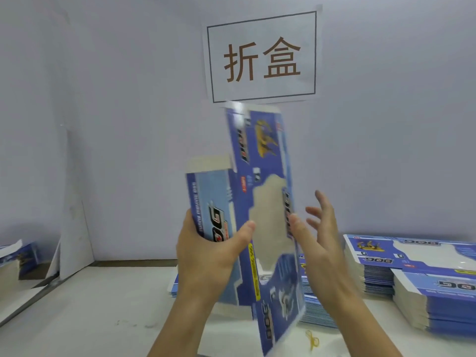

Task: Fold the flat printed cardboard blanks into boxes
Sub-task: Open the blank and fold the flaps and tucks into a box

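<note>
A blue printed cardboard blank (260, 161) with a window cutout is held upright in front of me, blurred by motion. My left hand (211, 251) grips its left panel, thumb across the front and fingers behind. My right hand (319, 235) is at the blank's right edge with fingers spread and straight; its thumb lies against the edge. Stacks of flat blanks (412, 269) lie on the table to the right, with another pile (316, 305) behind the held blank.
A white table (103, 318) runs below, against a pale wall carrying a paper sign (261, 57). More blanks (18, 256) sit at the far left beside a leaning white board (74, 228). A yellow rubber band (313, 340) lies near the front.
</note>
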Tool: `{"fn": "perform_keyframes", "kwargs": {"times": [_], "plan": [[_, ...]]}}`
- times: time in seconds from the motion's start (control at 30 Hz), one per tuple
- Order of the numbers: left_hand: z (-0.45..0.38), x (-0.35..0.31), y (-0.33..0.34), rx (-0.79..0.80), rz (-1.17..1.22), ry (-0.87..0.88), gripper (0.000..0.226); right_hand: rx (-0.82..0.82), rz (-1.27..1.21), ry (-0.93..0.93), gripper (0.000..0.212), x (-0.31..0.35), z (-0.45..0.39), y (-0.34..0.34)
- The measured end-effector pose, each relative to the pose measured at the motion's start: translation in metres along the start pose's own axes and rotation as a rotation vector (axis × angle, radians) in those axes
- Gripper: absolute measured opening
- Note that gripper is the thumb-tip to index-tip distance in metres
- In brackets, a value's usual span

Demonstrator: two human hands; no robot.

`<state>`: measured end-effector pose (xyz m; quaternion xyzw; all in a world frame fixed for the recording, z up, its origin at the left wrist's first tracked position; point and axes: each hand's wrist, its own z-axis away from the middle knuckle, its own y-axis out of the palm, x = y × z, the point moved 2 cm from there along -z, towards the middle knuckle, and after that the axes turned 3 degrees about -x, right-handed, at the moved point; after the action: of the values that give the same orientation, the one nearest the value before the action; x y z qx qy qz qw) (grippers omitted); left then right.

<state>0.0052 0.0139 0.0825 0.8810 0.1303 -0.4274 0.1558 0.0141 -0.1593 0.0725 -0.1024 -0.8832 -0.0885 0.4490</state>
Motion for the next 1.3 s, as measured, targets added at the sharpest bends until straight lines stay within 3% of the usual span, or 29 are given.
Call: {"fn": "perform_keyframes", "kwargs": {"times": [0.1, 0.2, 0.3, 0.37, 0.43, 0.53, 0.6, 0.67, 0.73, 0.83, 0.93, 1.03, 1.1, 1.2, 1.3], "plan": [[-0.003, -0.004, -0.008, -0.227, -0.053, 0.115, 0.063, -0.030, 0.062, -0.183, 0.065, 0.024, 0.010, 0.017], [0.005, -0.009, -0.005, -0.264, -0.160, 0.233, 0.083, 0.128, 0.042, -0.280, 0.059, 0.047, 0.024, 0.037], [0.014, -0.014, 0.011, -0.096, -0.178, 0.256, 0.071, 0.217, -0.008, -0.294, 0.061, 0.057, 0.029, 0.044], [0.019, -0.014, 0.024, 0.138, -0.186, 0.296, 0.055, 0.117, -0.046, -0.247, 0.074, 0.056, 0.023, 0.036], [0.031, -0.008, 0.037, 0.414, -0.208, 0.285, 0.064, -0.002, -0.067, -0.174, 0.089, 0.051, 0.015, 0.024], [0.041, -0.004, 0.041, 0.569, -0.260, 0.354, 0.090, -0.028, -0.097, -0.102, 0.064, 0.041, 0.003, 0.007], [0.036, -0.003, 0.034, 0.625, -0.215, 0.360, 0.089, 0.008, -0.167, -0.070, 0.038, 0.036, -0.002, -0.004], [0.026, -0.007, 0.024, 0.615, -0.188, 0.332, 0.071, 0.051, -0.182, -0.075, 0.018, 0.032, -0.007, -0.012], [0.017, -0.009, 0.015, 0.496, -0.188, 0.315, 0.054, 0.029, -0.110, -0.124, 0.013, 0.032, -0.008, -0.017], [0.008, -0.010, 0.005, 0.219, -0.146, 0.266, 0.063, 0.016, -0.088, -0.140, 0.004, 0.030, -0.010, -0.021], [0.001, -0.012, 0.002, 0.167, -0.023, 0.101, 0.087, 0.062, -0.113, -0.114, 0.018, 0.028, -0.009, -0.021], [0.001, -0.015, 0.003, 0.193, 0.003, 0.056, 0.094, 0.100, -0.137, -0.093, 0.019, 0.028, -0.007, -0.018], [0.005, -0.015, 0.007, 0.221, -0.008, 0.071, 0.107, 0.145, -0.182, -0.085, 0.040, 0.028, -0.005, -0.013], [0.014, -0.014, 0.016, 0.287, -0.012, 0.151, 0.096, 0.231, -0.197, -0.109, 0.076, 0.023, -0.001, -0.005], [0.015, -0.016, 0.017, 0.286, -0.029, 0.194, 0.087, 0.250, -0.299, -0.056, 0.078, 0.020, -0.003, -0.006]]}}
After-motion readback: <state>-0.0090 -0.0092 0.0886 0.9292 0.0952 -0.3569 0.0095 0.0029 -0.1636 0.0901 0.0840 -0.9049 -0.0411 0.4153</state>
